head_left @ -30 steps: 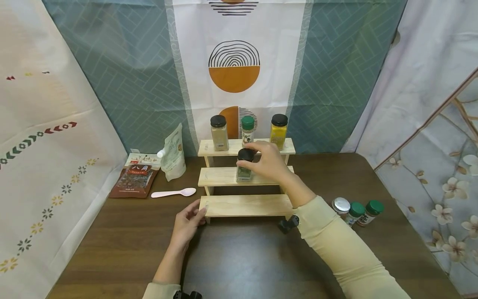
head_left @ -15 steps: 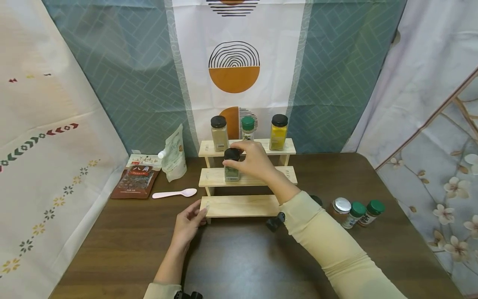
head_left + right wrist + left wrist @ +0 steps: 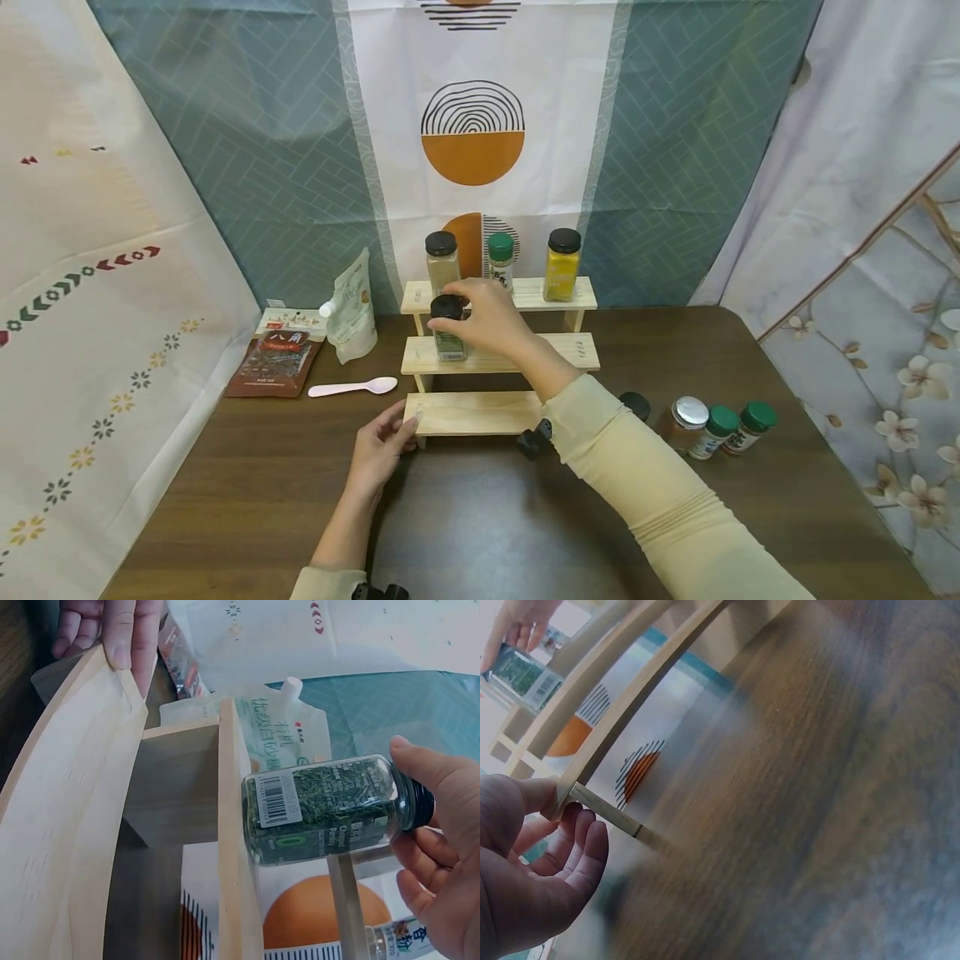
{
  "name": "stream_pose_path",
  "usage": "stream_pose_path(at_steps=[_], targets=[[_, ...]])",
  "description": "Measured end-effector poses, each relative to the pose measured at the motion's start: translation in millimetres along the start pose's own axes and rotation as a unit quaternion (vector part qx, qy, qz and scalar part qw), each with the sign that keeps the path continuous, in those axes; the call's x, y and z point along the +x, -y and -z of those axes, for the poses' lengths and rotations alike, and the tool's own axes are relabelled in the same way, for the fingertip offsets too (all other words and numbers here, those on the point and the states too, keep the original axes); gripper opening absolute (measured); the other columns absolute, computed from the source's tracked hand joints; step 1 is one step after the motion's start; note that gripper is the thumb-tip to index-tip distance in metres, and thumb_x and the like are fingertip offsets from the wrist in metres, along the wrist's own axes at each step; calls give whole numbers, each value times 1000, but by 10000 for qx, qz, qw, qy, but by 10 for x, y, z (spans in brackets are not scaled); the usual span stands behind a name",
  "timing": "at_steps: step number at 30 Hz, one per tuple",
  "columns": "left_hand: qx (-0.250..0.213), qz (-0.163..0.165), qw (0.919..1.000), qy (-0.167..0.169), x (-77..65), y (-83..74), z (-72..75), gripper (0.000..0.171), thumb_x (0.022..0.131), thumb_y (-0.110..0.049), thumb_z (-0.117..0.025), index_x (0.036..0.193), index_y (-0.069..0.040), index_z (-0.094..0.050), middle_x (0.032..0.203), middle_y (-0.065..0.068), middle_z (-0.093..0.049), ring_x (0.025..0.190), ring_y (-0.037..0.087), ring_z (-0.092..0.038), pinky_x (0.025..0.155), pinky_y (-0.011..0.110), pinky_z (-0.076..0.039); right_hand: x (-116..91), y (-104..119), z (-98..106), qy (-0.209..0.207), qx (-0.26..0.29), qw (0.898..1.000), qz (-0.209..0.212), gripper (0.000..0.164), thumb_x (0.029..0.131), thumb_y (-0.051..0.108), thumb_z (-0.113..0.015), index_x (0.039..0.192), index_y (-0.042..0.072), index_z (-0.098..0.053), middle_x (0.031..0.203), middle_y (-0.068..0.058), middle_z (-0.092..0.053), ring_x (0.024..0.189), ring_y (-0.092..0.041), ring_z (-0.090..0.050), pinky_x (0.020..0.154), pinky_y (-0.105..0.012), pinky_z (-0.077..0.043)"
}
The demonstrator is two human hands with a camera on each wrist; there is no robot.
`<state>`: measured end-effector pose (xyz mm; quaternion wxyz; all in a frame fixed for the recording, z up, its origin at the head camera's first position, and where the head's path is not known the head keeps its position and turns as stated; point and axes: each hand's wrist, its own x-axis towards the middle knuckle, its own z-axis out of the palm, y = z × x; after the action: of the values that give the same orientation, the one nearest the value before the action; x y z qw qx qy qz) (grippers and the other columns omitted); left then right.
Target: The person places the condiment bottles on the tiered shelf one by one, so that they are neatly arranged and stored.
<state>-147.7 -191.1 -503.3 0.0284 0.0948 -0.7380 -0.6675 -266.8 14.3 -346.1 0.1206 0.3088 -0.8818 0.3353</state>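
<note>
A three-tier wooden shelf [image 3: 480, 412] stands on the table. My right hand [image 3: 491, 317] grips a glass spice jar [image 3: 322, 808] of dried green herb flakes near its black cap, thumb and fingers on either side. Upright, that jar sits at the left part of the middle tier, its base at the board in the right wrist view. With thumb and fingers my left hand [image 3: 385, 442] pinches the left end of the lowest tier; the thumb lies on top in the left wrist view. The top tier holds a beige spice jar [image 3: 442, 268], a green-capped jar [image 3: 501, 250] and a yellow spice jar [image 3: 562, 271].
Left of the shelf lie a brown spice packet [image 3: 276, 358] and a pink spoon [image 3: 352, 387], with a spouted pouch [image 3: 352, 312] standing behind. On the right stand a silver-lidded jar [image 3: 686, 421], two green-capped bottles [image 3: 712, 433] and a black-capped jar [image 3: 635, 406], partly behind the sleeve.
My right hand has moved the green herb jar leftward along the middle tier, from near its centre to its left part. The left hand stays on the lowest tier's end.
</note>
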Motion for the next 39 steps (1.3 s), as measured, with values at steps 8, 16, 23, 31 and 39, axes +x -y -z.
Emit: stream_pose_path(at_steps=[8,16,23,31,39], targets=[[92,45,9999,4,-4,1,-7,44,97,-5,-68,139,3,-57,98,15,-69,80,21,-67,71,25,-58,-6,8,6,98,-90,9999,-78,57,81,44,-85,124,9,-70,109,-4,-71,100,-22,-63,90,-41,-47],[25,77,10000,-1,-2,-1,-12,44,97,-5,-68,139,3,-57,98,15,-70,80,20,-67,71,25,-58,-152,-100,57,-136,1,9999,76,70,79,46,-87,133,8,-63,117,-6,-65,106,-21,-60,91,-37,-51],[27,78,10000,13,-8,-10,-5,45,97,-5,-68,140,4,-56,97,14,-69,80,21,-67,71,26,-59,-358,-239,181,-486,128,9984,249,62,79,37,-88,127,5,-66,110,-12,-66,102,-25,-59,87,-40,-52],[28,46,10000,-18,-1,0,2,44,97,-4,-68,139,4,-57,95,14,-69,79,20,-67,70,25,-58,-581,-468,308,-681,275,9970,243,57,79,28,-89,126,4,-68,103,-9,-67,97,-26,-60,84,-42,-53],[41,-1,10000,27,3,-1,-6,45,97,-6,-69,139,4,-57,95,14,-69,79,19,-66,70,25,-59,-835,-680,472,-653,199,9976,122,43,82,22,-88,117,4,-70,104,-8,-69,95,-25,-64,86,-41,-55]])
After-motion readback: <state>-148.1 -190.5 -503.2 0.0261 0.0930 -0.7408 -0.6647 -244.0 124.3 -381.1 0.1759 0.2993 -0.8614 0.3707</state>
